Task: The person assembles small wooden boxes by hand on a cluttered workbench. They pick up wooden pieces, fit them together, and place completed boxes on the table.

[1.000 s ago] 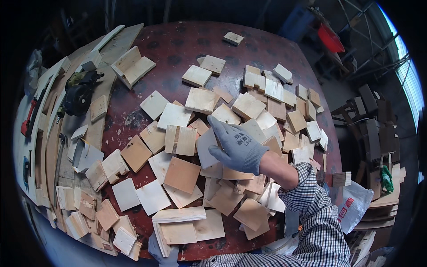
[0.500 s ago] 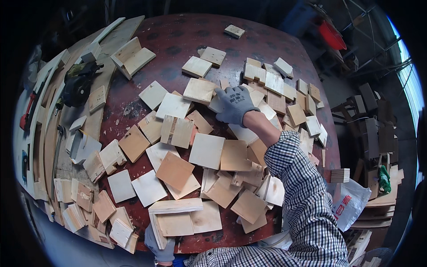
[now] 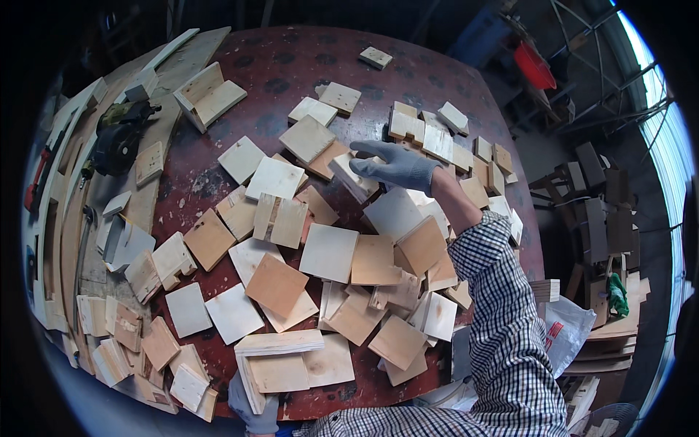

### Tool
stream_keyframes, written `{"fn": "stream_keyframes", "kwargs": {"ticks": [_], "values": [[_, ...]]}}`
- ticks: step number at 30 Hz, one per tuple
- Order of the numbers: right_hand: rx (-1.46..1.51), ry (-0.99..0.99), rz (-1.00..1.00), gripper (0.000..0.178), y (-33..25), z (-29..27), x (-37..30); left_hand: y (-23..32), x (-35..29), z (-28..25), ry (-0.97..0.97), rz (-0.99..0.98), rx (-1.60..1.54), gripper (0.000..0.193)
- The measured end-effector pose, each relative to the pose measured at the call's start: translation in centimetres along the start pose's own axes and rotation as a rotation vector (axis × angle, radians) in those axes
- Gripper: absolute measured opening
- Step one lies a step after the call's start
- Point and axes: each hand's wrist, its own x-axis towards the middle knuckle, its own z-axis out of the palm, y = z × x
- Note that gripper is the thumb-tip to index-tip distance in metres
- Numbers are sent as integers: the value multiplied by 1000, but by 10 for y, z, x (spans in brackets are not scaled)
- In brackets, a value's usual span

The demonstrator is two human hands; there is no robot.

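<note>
The right hand (image 3: 397,166), gloved in grey, is reaching across the round table (image 3: 291,65) and closing its fingers around a pale wooden block (image 3: 354,177) lying among the scattered offcuts near the table's middle; this appears to be the pick-up step. The block's long axis is running from upper left to lower right, so the lift probably calls for a firm pinch across its narrow sides. The left hand (image 3: 251,408) is resting at the near table edge, mostly hidden, so its grip cannot be told.

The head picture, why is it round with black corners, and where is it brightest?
Head view: a fisheye lens bends the table edge and leaves dark corners; brightest glare along the right rim; the right hand and wood pieces look sharp.
</note>
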Motion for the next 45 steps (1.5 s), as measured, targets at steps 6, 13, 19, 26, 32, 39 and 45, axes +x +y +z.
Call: {"fn": "stream_keyframes", "kwargs": {"ticks": [6,13,19,26,32,39,45], "values": [[-657,63,394,111,11,-5,-6,3,3,2,77,2,-107,64],[629,297,84,90,60,-35,-47,-1,1,-1,19,-3,-45,70],[1130,237,5,60,79,-41,-92,-1,0,0,22,-47,-81,69],[662,95,29,73,34,-8,-100,-5,0,2,-9,-1,-46,80],[715,98,22,80,16,-6,-87,-4,-2,2,51,0,-22,78],[-345,15,-8,47,86,-1,-131,1,4,4,90,-4,-73,81],[-173,102,182,54,83,-8,-186,9,9,4,161,17,-83,78]]}}
